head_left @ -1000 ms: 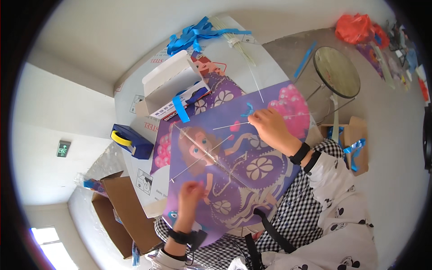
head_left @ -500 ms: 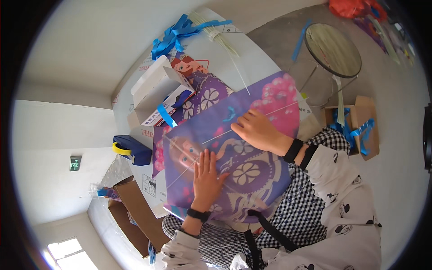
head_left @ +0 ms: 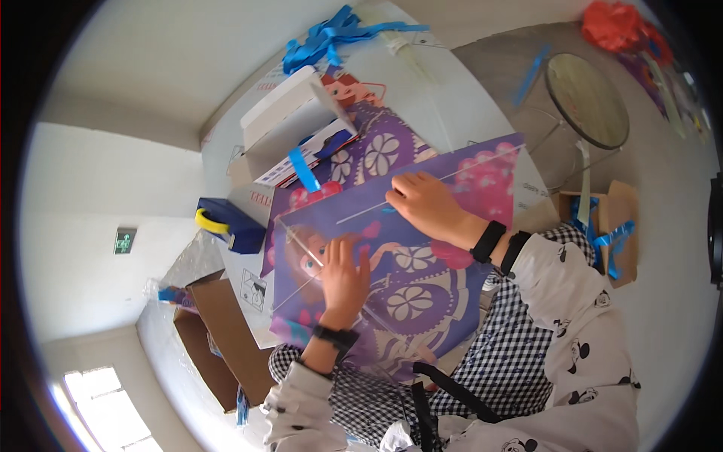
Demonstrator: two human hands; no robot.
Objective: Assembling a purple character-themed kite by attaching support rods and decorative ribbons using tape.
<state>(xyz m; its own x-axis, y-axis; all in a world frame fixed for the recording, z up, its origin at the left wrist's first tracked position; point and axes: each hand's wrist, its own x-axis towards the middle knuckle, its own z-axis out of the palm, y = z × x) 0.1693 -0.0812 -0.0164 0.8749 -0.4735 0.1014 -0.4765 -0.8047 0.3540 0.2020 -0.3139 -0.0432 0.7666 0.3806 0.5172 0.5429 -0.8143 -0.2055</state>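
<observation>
A purple printed sheet (head_left: 452, 264) with a cartoon figure, pale flower shapes and pink balloons lies tilted on the table in front of me. Thin white rods cross its surface; one long rod (head_left: 482, 163) runs slantwise toward the upper right corner. My right hand (head_left: 433, 209) has its fingers curled down on that rod, near the sheet's upper middle. Over the printed head, my left hand (head_left: 345, 285) rests with bent fingers and the thumb apart. Its fingertips are beside a short white rod (head_left: 303, 242); whether they press it is blurred.
Behind the sheet stand an open white box (head_left: 290, 124), a blue strip (head_left: 303, 169) and a similar print (head_left: 384, 143). Blue ribbons (head_left: 324, 41) lie at the far edge. A blue block with yellow band (head_left: 239, 226) is left; cardboard boxes (head_left: 233, 339), a round stool (head_left: 587, 98) surround the table.
My left hand has gone from lying flat to bent, lifted fingers. My right hand has shifted slightly and curls more over the rod. The view has turned a little.
</observation>
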